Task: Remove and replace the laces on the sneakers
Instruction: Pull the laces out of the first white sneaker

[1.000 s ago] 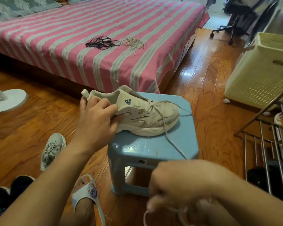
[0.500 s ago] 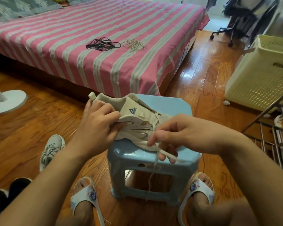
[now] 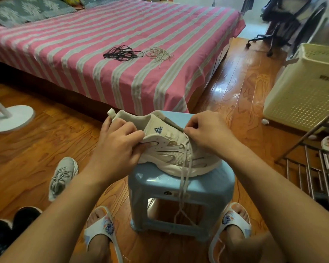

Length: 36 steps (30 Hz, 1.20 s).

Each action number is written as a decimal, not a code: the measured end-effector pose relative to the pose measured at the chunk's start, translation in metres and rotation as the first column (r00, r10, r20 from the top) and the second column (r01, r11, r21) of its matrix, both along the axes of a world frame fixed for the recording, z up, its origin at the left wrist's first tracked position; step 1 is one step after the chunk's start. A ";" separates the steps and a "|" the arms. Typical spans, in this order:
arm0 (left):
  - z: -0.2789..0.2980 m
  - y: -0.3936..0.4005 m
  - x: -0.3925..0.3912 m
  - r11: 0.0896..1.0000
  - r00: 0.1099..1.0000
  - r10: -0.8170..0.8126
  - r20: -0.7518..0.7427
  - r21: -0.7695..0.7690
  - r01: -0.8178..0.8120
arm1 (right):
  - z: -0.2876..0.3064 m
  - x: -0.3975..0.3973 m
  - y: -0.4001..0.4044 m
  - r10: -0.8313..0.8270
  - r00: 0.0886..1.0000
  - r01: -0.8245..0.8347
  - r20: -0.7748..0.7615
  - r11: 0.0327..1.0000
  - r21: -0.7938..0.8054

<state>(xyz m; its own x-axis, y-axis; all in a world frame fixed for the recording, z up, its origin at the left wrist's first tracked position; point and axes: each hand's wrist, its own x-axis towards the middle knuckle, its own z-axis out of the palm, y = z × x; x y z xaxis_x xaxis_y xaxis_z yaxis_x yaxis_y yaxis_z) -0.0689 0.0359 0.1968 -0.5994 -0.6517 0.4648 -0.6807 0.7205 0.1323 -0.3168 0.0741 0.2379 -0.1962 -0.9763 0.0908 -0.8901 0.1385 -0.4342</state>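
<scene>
A cream sneaker [image 3: 171, 150] lies on its side on a light blue plastic stool [image 3: 180, 188]. My left hand [image 3: 118, 147] grips its heel and collar. My right hand [image 3: 207, 131] pinches the lace at the top eyelets, beside the tongue. The loose cream lace [image 3: 183, 185] hangs down over the stool's front toward the floor. A second grey sneaker [image 3: 62, 177] lies on the wooden floor to the left. On the striped bed lie a bundle of black laces [image 3: 122, 53] and a bundle of beige laces [image 3: 159, 54].
The pink striped bed [image 3: 95, 59] fills the back. A cream laundry basket [image 3: 304, 88] and a metal rack [image 3: 317, 168] stand at the right. A white fan base [image 3: 10, 118] sits at the left, dark shoes [image 3: 8, 232] at bottom left. My slippered feet [image 3: 101, 228] flank the stool.
My right hand rose from low in front of the stool to the sneaker's top eyelets. The lace, pulled taut before, now hangs slack over the stool. My left hand kept its hold on the heel.
</scene>
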 end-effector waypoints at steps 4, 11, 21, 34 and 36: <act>0.003 -0.002 0.004 0.998 0.998 0.060 -0.030 0.035 -0.059 | 0.008 -0.034 0.018 -0.192 0.970 0.198 0.149 0.980 -0.026; 0.003 0.002 -0.005 1.000 1.000 -0.005 0.006 0.011 0.005 | -0.008 -0.007 0.007 -0.050 0.977 0.060 0.206 0.997 -0.040; 0.003 0.003 -0.007 0.998 0.997 0.064 0.045 0.003 -0.064 | 0.002 -0.013 -0.007 -0.108 0.978 0.076 0.181 0.981 0.176; 0.004 0.006 -0.010 0.996 0.994 0.092 0.055 0.015 -0.093 | -0.004 -0.002 -0.005 -0.097 0.988 0.086 0.120 0.992 0.095; 0.004 0.006 -0.010 0.995 0.992 0.103 0.069 0.010 -0.104 | -0.004 -0.005 -0.006 -0.127 0.973 0.110 0.192 0.989 0.097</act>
